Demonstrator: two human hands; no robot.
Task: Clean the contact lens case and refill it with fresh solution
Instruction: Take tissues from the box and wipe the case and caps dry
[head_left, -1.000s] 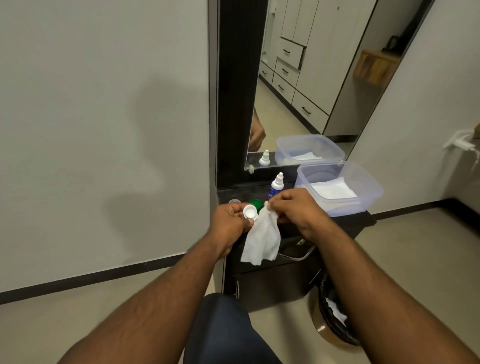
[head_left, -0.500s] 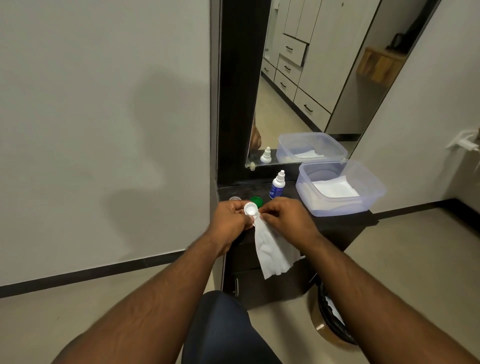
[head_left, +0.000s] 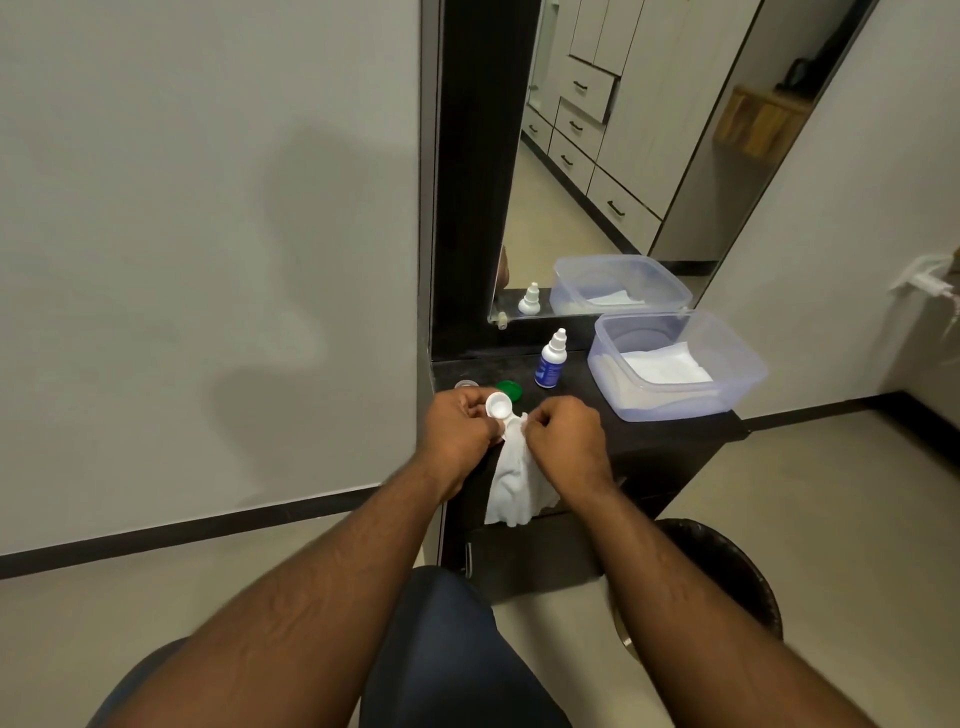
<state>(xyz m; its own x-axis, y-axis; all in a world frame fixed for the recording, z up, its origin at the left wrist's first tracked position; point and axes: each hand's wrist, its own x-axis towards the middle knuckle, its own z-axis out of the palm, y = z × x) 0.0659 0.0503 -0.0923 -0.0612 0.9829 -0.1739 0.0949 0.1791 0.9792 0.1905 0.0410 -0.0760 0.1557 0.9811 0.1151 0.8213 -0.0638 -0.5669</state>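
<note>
Left hand (head_left: 457, 431): I gripped the case (head_left: 501, 410).
Right hand (head_left: 563, 434): pinched the tissue (head_left: 511, 483).
Tip: wipe each well dry.

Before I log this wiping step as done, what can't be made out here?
Head view only:
- Second well of the contact lens case: covered by the tissue and the right hand.
- Solution bottle label: too small to read.
- Left hand fingers: curled under, grip hidden.
- Bin contents: too dark.
</note>
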